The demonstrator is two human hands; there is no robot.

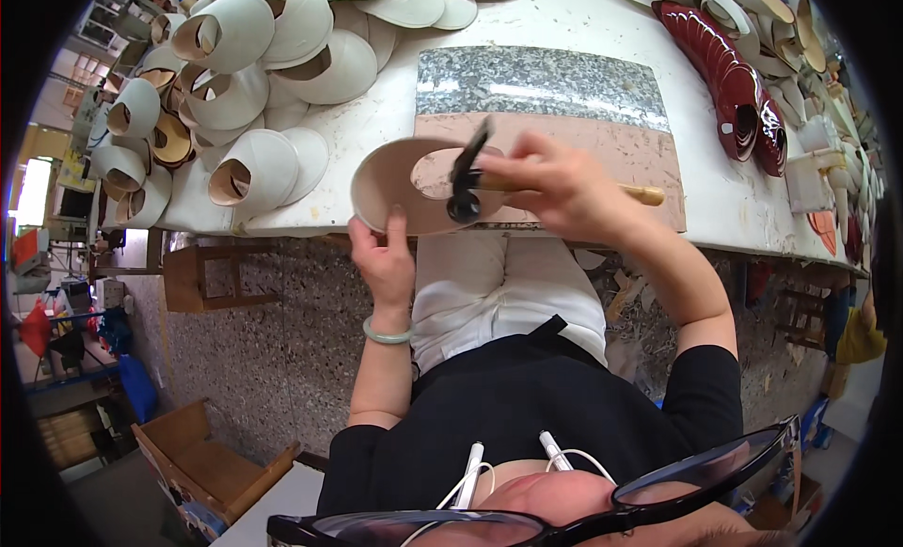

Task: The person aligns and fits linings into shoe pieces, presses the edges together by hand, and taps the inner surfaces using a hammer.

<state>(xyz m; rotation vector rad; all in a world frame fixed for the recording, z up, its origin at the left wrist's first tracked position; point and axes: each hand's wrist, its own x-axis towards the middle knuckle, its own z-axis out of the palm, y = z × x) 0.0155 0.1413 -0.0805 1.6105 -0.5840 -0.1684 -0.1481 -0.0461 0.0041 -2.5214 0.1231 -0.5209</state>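
A beige shoe upper, curved into an open ring, lies at the front edge of the table. My left hand grips its near rim, thumb on the inside face and fingers outside. My right hand is closed round the wooden handle of a hammer. The hammer's black head hangs over the opening of the upper and hides part of its right side; whether it touches is hard to tell. Beneath them lies a brownish-pink board, with a speckled metal plate at its far side.
Piles of white shoe uppers cover the left of the table. At the right lie a row of nested glossy dark red pieces and more pale uppers. A wooden stool stands below the table at left, and a wooden chair behind.
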